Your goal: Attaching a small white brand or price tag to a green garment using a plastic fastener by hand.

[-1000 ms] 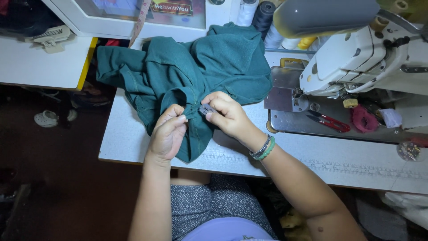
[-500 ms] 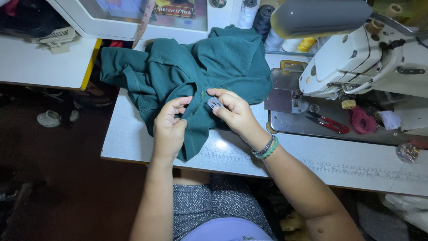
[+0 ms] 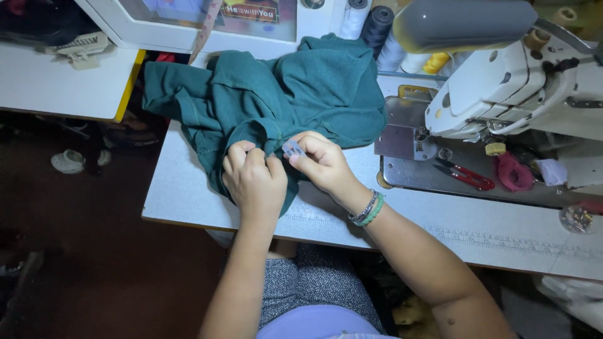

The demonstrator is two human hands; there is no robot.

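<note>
Near the front edge of the sewing table (image 3: 188, 201), the left hand (image 3: 254, 182) pinches a fold of the green garment (image 3: 289, 94) while the right hand (image 3: 323, 164) nips a small grey label (image 3: 293, 149) against it, best kept flat and square to the seam

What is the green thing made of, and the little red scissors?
The green garment looks like soft matte knit fabric: it folds and bunches. The scissors seem to have glossy red plastic handles; their blades are too small to judge.
</note>
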